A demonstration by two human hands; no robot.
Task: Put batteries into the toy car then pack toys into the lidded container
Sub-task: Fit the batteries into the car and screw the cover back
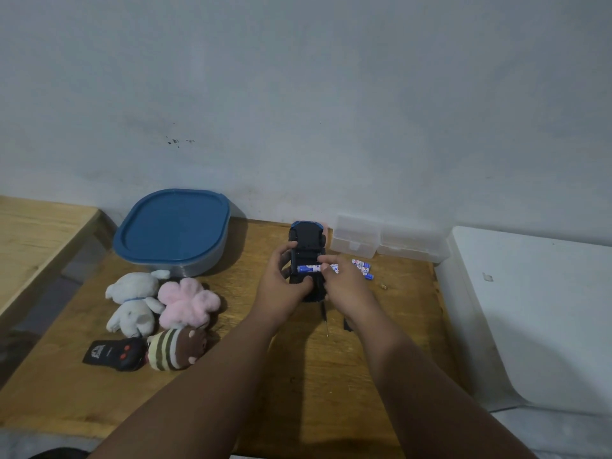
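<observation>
The toy car (306, 240) lies upside down on the wooden table (298, 376), its black underside up. My left hand (281, 283) grips its left side. My right hand (344, 279) pinches a blue-and-white battery (309, 268) lying across the car's open battery bay. Loose batteries (363, 268) lie just right of the car. The container with its blue lid (172, 226) on stands at the back left. A white plush (132, 303), a pink plush (187, 303) and a striped brown plush (175, 349) lie in front of it.
A black remote control (116, 354) lies beside the striped plush. Two clear plastic boxes (387, 241) stand against the wall at the back right. A screwdriver (325, 318) lies under my right wrist. A white appliance (536, 309) borders the table's right edge.
</observation>
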